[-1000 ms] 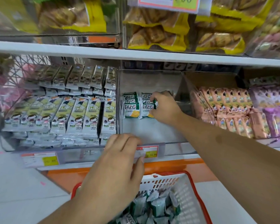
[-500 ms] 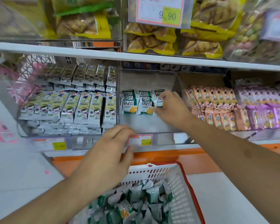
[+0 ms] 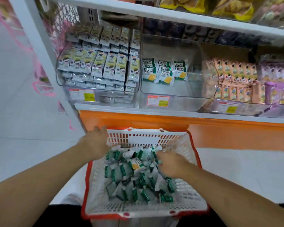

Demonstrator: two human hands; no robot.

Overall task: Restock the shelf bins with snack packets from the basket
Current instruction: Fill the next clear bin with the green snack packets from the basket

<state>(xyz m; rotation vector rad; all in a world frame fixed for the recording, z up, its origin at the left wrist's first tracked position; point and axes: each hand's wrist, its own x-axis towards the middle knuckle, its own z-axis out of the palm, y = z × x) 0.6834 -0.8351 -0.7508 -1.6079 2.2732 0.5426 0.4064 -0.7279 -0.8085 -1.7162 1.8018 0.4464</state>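
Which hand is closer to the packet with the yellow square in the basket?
Right. The right hand lies among the packets just beside the yellow-square packet; the left hand is farther, at the basket's far-left corner.

Perforated white plastic basket [image 3: 184, 145], glossy foil-film packets [image 3: 138, 177], clear glossy plastic bins [image 3: 187, 102], matt white shelf [image 3: 170, 113].

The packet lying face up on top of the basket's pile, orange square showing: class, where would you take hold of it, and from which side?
Probably from above. The face-up packet lies flat on top of the pile in the basket, so its crimped end or two long edges are free for a thumb-and-finger pinch. The right hand, already among the packets beside it, seems nearest; the left hand is at the basket's far left corner.
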